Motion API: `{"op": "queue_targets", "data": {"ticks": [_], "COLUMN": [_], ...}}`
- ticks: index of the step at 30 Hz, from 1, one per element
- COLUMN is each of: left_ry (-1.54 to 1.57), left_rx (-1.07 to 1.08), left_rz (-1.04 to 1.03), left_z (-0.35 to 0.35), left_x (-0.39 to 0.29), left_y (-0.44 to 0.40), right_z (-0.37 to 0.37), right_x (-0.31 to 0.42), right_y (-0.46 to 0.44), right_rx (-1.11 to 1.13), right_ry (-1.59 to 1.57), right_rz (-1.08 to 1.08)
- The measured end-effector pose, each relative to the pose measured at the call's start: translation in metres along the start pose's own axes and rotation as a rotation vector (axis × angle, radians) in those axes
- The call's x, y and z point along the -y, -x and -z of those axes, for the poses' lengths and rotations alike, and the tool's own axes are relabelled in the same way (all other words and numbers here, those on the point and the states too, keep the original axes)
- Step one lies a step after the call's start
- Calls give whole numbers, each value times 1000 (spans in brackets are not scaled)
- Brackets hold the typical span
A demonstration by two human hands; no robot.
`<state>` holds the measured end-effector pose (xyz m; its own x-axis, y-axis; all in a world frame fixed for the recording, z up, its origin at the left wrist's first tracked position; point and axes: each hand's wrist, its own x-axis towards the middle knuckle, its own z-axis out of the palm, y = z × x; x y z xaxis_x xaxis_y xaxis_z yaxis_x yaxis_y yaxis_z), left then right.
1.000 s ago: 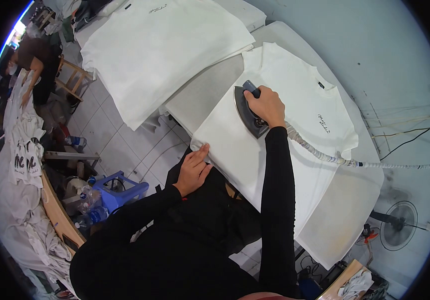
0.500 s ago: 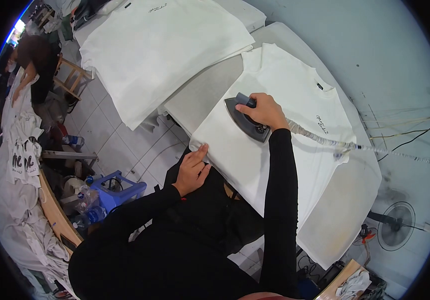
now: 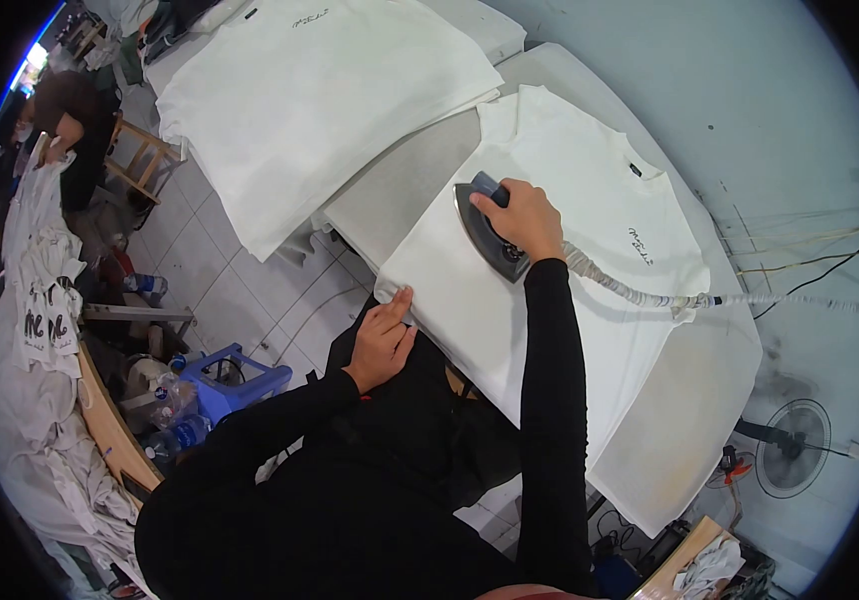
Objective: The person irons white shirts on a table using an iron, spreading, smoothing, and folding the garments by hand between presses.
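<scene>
My right hand is wrapped round the handle of a steam iron. The iron's soleplate lies against a white T-shirt, left of the small black script print on the chest. From the back of the iron a wrapped hose runs right across the shirt. At the shirt's near left edge is my left hand, its fingers stretched out and the thumb apart. Its fingertips touch the cloth edge. The shirt is spread on a pale padded ironing table.
More white shirts lie on another surface at the upper left. A blue plastic stool and bottles stand on the floor at left. A person works beside piled garments at far left. A fan is at right.
The iron has moved slightly up the shirt, away from me, with my right hand. My left hand stays at the cloth edge. The other person's arm has lifted and bent.
</scene>
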<state>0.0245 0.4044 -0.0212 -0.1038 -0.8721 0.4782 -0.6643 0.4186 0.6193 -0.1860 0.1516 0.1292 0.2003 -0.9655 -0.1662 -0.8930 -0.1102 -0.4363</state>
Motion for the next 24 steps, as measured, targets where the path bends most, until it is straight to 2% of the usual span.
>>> {"op": "queue_targets", "data": {"ticks": [2,5,8,11,17,20,23,24], "left_ry": [-2,-10,-4,-5,-18,-13,-17,-21], "left_rx": [8,15,5,11,22,6,17,33], "left_rz": [5,9,6,12,9,7,14,20], "left_z": [1,2,0,1,1,0,1,2], "left_x": [0,1,-1,-2,0,-1,1,1], "left_y": [0,1,1,0,1,0,1,3], "right_z": [0,7,4,-8,6,-1,-2,-1], "right_x": [5,0,0,6,3,13,11,10], "right_y": [0,2,5,-1,3,5,0,0], "right_rx": [-35,114,86,-82,111,-41,-25,17], "right_ry": [-34,4,-28,7,-24,36,-35,-35], "right_rz": [-72,129,119,-56,120,-50,-73,-12]}}
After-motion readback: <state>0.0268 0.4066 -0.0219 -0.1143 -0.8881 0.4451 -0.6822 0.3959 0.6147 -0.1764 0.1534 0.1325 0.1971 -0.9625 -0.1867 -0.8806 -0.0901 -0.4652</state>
